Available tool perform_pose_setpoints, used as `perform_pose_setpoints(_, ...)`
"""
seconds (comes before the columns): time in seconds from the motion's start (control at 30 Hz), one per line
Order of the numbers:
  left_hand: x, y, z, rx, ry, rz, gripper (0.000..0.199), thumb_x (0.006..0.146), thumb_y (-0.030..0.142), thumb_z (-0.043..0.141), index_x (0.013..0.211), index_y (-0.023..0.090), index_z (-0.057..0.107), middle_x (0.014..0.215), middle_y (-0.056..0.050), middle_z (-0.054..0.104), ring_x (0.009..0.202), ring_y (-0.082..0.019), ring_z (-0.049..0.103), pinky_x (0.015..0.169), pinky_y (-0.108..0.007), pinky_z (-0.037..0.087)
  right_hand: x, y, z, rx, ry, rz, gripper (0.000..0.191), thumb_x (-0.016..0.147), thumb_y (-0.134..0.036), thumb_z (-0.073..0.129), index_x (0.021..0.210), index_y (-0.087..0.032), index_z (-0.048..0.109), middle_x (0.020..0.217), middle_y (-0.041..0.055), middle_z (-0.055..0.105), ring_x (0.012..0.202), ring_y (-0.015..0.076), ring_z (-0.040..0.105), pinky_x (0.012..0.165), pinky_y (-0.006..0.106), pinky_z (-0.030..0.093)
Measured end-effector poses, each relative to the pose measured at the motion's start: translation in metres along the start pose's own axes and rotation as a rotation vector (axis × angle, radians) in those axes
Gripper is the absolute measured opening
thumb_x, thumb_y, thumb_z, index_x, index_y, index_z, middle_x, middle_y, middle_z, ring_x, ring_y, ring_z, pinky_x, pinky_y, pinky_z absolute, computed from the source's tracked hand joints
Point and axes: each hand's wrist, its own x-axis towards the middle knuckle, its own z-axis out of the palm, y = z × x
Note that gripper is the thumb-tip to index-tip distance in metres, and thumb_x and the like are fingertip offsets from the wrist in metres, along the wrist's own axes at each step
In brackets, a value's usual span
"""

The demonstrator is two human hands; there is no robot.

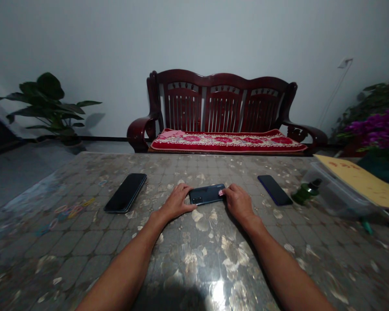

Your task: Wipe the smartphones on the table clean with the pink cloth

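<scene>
A dark smartphone (pixel 209 195) lies flat on the patterned tablecloth, its back with the camera block facing up. My left hand (pixel 179 199) grips its left end, fingers at the far edge and thumb at the near edge. At the other end, my right hand (pixel 238 199) is closed in a pinch on a small pink-and-white piece (pixel 221 192), which touches the phone's back; I cannot make out what it is. To the left rests a second smartphone (pixel 125 193), screen up. Another smartphone (pixel 275 190) with a blue edge lies to the right.
Colourful rubber bands (pixel 73 210) lie scattered at left on the tablecloth (pixel 194 259). On the right stand a green bottle (pixel 306 192) and a clear plastic box (pixel 337 194) with yellow paper (pixel 363 179) on top. A wooden bench (pixel 223 103) stands beyond the table.
</scene>
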Motion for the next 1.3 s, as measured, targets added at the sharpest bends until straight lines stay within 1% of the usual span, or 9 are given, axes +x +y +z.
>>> perform_pose_setpoints(0.27, -0.003, 0.001, 0.001, 0.036, 0.023, 0.051, 0.051, 0.075, 0.034, 0.08, 0.122, 0.021, 0.066, 0.123, -0.01, 0.06, 0.117, -0.03, 0.057, 0.107, -0.043, 0.046, -0.007, -0.019, 0.004, 0.147, -0.039, -0.239, 0.027, 0.099, -0.015, 0.051, 0.106, -0.023, 0.076, 0.099, 0.0068, 0.067, 0.091, 0.0194, 0.06, 0.079, 0.027, 0.042)
perform_pose_setpoints(0.37, -0.003, 0.0, 0.001, 0.042, 0.027, 0.052, 0.052, 0.076, 0.034, 0.08, 0.124, 0.022, 0.065, 0.123, -0.01, 0.06, 0.117, -0.03, 0.057, 0.107, -0.044, 0.045, -0.005, -0.012, 0.004, 0.135, -0.018, -0.201, 0.029, 0.098, -0.013, 0.05, 0.105, -0.024, 0.076, 0.098, 0.0066, 0.067, 0.091, 0.0195, 0.06, 0.077, 0.027, 0.042)
perform_pose_setpoints(0.53, -0.003, 0.001, 0.0, 0.048, -0.003, 0.05, 0.053, 0.076, 0.034, 0.079, 0.125, 0.02, 0.064, 0.125, -0.011, 0.06, 0.118, -0.03, 0.057, 0.108, -0.044, 0.045, 0.001, 0.011, 0.003, 0.043, 0.026, 0.008, 0.029, 0.095, -0.011, 0.052, 0.101, -0.023, 0.077, 0.093, 0.0082, 0.066, 0.089, 0.0207, 0.059, 0.074, 0.028, 0.04)
perform_pose_setpoints(0.6, -0.002, 0.002, -0.002, 0.05, -0.005, 0.041, 0.053, 0.076, 0.034, 0.079, 0.125, 0.02, 0.064, 0.124, -0.011, 0.06, 0.117, -0.03, 0.057, 0.108, -0.044, 0.045, 0.002, 0.014, 0.004, 0.029, 0.041, 0.041, 0.028, 0.095, -0.012, 0.052, 0.101, -0.023, 0.077, 0.094, 0.0086, 0.066, 0.089, 0.0209, 0.059, 0.073, 0.028, 0.04)
perform_pose_setpoints(0.7, -0.002, 0.004, -0.003, 0.06, -0.007, 0.028, 0.054, 0.075, 0.035, 0.08, 0.124, 0.02, 0.065, 0.124, -0.012, 0.061, 0.117, -0.031, 0.057, 0.107, -0.044, 0.046, 0.002, 0.007, 0.003, 0.027, 0.039, 0.011, 0.028, 0.096, -0.013, 0.051, 0.102, -0.022, 0.077, 0.094, 0.0087, 0.066, 0.09, 0.0213, 0.059, 0.074, 0.029, 0.04)
perform_pose_setpoints(0.93, -0.003, 0.008, -0.004, 0.087, -0.01, 0.033, 0.052, 0.076, 0.034, 0.079, 0.124, 0.02, 0.065, 0.124, -0.011, 0.061, 0.117, -0.031, 0.058, 0.106, -0.043, 0.047, -0.001, -0.018, 0.001, 0.125, -0.027, -0.188, 0.028, 0.097, -0.015, 0.051, 0.107, -0.023, 0.076, 0.098, 0.007, 0.067, 0.092, 0.02, 0.061, 0.079, 0.027, 0.043)
perform_pose_setpoints(1.03, -0.004, 0.006, -0.003, 0.093, -0.003, 0.043, 0.051, 0.077, 0.035, 0.079, 0.124, 0.021, 0.066, 0.125, -0.011, 0.062, 0.117, -0.031, 0.057, 0.106, -0.044, 0.047, 0.0, -0.01, 0.005, 0.16, -0.002, -0.115, 0.029, 0.096, -0.014, 0.051, 0.107, -0.024, 0.076, 0.096, 0.0061, 0.067, 0.091, 0.0188, 0.062, 0.077, 0.026, 0.043)
perform_pose_setpoints(1.2, -0.003, 0.003, -0.001, 0.1, -0.016, 0.072, 0.053, 0.08, 0.035, 0.077, 0.13, 0.02, 0.064, 0.131, -0.013, 0.061, 0.121, -0.031, 0.057, 0.107, -0.044, 0.046, 0.005, 0.021, 0.011, 0.189, 0.107, 0.144, 0.028, 0.096, -0.019, 0.053, 0.108, -0.024, 0.078, 0.096, 0.0059, 0.07, 0.087, 0.0187, 0.064, 0.073, 0.026, 0.043)
perform_pose_setpoints(1.3, -0.003, 0.002, 0.0, 0.093, -0.026, 0.094, 0.054, 0.082, 0.033, 0.075, 0.133, 0.022, 0.063, 0.13, -0.011, 0.062, 0.119, -0.03, 0.058, 0.107, -0.042, 0.046, 0.005, 0.037, 0.012, 0.185, 0.113, 0.252, 0.027, 0.098, -0.025, 0.054, 0.108, -0.025, 0.079, 0.096, 0.0066, 0.072, 0.088, 0.021, 0.065, 0.072, 0.028, 0.043)
